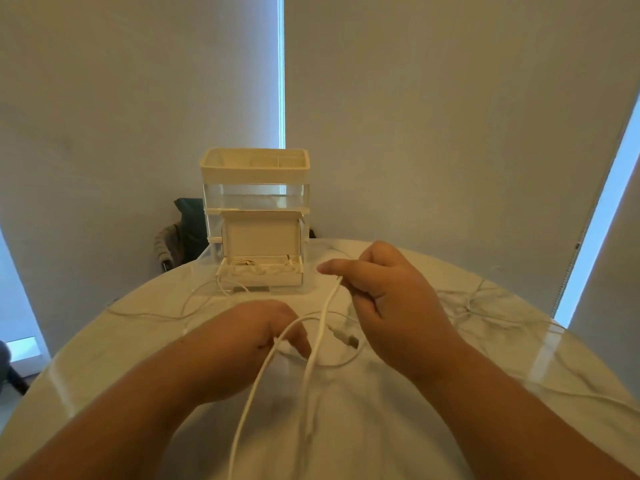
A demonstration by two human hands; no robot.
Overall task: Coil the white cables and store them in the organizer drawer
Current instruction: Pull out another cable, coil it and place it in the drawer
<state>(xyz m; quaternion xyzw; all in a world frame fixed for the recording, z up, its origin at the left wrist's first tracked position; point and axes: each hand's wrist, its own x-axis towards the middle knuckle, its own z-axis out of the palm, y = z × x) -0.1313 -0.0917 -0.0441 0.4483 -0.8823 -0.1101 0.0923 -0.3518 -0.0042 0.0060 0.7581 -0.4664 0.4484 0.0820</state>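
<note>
Above marble worktop [104,358] | left hand [256,327], right hand [391,296]: fingers curled, pinching white cable [326,306] | step: coiling a loop | next: gather slack toward open organizer drawer [259,279]

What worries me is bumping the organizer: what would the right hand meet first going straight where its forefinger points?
Probably the open drawer: its side stands just beyond the forefinger of the right hand, nothing showing between. Depth is unclear; it might pass in front.

glossy marble-look table [450,341], clear and matt cream plastic organizer [255,174], smooth white cable [256,382]
</note>
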